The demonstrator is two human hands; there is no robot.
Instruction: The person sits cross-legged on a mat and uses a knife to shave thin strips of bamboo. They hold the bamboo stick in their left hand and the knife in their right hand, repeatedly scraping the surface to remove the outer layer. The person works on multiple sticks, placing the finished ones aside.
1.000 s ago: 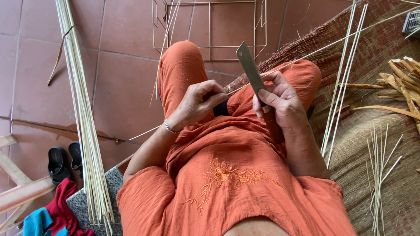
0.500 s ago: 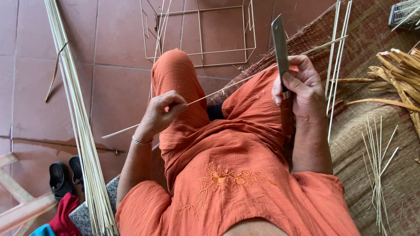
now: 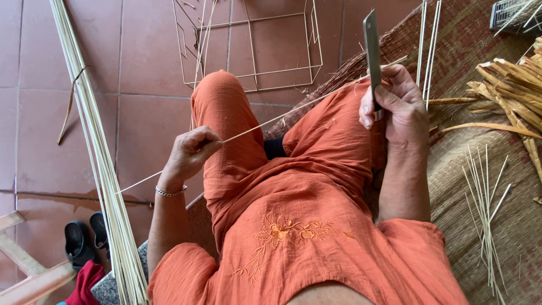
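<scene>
— Where's the thin bamboo strip (image 3: pixel 271 120)?
— Slanting across the lap, pinched in the closed left hand (image 3: pixel 189 153), running up to the right hand (image 3: pixel 395 107).
— And that one?
— Fingers wrapped around an upright knife (image 3: pixel 371 48), probably to shave the strip.

Dull grey metal on the knife blade (image 3: pixel 371 51). The bamboo strip (image 3: pixel 282 116) looks pale, smooth and matt. The woven mat (image 3: pixel 497 169) is coarse and rough.

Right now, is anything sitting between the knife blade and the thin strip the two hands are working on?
Nothing visible: the flat grey metal blade in the right hand meets the thin pale bamboo strip directly, and the left hand pinches it farther along.
</scene>
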